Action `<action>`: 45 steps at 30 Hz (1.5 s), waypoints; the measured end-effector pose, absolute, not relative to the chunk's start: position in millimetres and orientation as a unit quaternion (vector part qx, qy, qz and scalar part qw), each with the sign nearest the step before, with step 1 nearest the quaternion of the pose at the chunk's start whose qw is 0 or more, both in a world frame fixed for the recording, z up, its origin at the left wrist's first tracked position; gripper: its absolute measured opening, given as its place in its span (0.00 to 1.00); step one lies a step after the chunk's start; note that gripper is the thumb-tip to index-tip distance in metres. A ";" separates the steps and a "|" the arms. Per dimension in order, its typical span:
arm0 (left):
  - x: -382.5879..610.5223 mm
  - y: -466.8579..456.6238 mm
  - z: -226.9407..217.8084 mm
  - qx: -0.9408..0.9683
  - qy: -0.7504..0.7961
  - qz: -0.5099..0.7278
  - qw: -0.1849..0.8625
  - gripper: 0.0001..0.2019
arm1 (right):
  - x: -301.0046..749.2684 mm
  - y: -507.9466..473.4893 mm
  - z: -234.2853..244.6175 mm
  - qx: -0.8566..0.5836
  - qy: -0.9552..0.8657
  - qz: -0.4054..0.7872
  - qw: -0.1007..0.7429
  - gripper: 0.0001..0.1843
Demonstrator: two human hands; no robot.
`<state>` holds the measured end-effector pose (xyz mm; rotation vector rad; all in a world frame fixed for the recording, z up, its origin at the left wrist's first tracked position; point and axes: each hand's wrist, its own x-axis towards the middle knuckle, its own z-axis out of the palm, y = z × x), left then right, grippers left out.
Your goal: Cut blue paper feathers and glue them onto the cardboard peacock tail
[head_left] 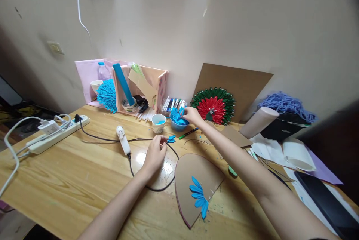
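Note:
My right hand [192, 116] reaches to a small bowl [179, 125] heaped with folded blue petals [176, 114]. Its fingertips are pinched at a blue petal on the bowl's right side. My left hand [156, 153] rests on the table, fingers loosely curled and thumb apart, beside a few loose blue petals [171, 139]. Closer to me lies a rounded, pointed piece of cardboard [193, 172]. Several blue petals [198, 195] are fanned out on it near its right edge. A white paper cup [159, 124] with blue pieces inside stands behind my left hand.
A white glue gun [122, 140] lies left, its black cord looping under my left hand. A power strip [56, 135] sits at the left edge. Behind are a pink organiser [162, 86], markers [174, 103] and a red-green petal fan [213, 107]. Papers and a phone [322, 199] lie right.

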<state>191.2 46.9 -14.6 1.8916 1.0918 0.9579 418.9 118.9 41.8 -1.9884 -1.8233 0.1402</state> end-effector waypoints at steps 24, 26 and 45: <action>286.8 105.6 24.0 0.927 0.324 0.183 0.052 0.17 | 441.4 104.1 71.7 -0.638 -0.669 0.306 0.226 0.16; 286.4 107.3 24.2 0.927 0.327 0.176 0.049 0.18 | 449.9 95.9 78.7 -0.619 -0.645 0.329 0.305 0.22; 294.2 78.2 61.1 0.892 0.281 0.346 0.079 0.08 | 459.0 0.4 69.7 -0.460 -0.329 0.586 0.580 0.10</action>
